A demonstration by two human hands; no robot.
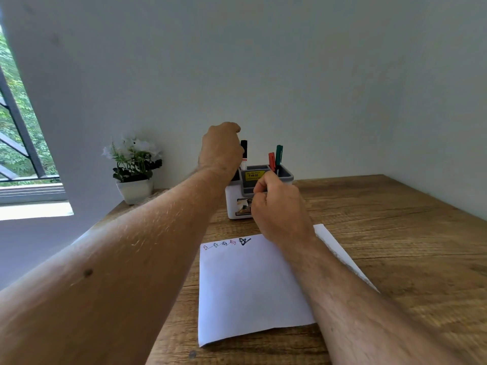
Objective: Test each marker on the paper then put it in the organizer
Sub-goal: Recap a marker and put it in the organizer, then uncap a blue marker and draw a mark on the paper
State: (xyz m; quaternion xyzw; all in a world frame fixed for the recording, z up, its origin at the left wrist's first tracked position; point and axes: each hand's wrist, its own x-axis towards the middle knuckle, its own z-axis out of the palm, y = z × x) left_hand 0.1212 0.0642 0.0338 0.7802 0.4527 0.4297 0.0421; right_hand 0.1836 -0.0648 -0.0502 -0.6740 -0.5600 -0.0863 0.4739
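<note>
Beside the potted plant [134, 169], left hand [220, 148] grips black marker [244, 151]; right hand's [279, 206] curled grip hides organizer [286, 177] front

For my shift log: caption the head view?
Left hand lowers black marker into organizer; right hand steadies it.

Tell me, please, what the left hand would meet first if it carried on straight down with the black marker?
Most likely the organizer: the left hand holds the black marker upright over its left rear compartment, though depth is uncertain.
</note>
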